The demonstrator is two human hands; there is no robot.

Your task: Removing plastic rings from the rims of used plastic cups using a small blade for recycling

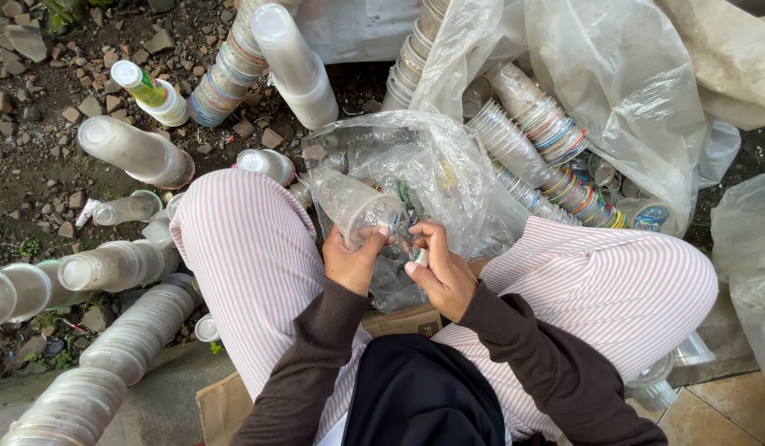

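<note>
My left grip point(352, 263) is closed around the rim of a clear plastic cup point(355, 208), which tilts up and away from it. My right grip point(442, 277), just beside, pinches something small at the cup's mouth (too small to tell what). Beyond both grips a clear bag point(432, 165) bulges with cups; nested cup stacks point(122, 264) lie off left.

Cup stacks point(68, 409) cut off at left edge; right hand point(442, 277) fingertips hidden in crumpled plastic bag point(415, 177)
</note>
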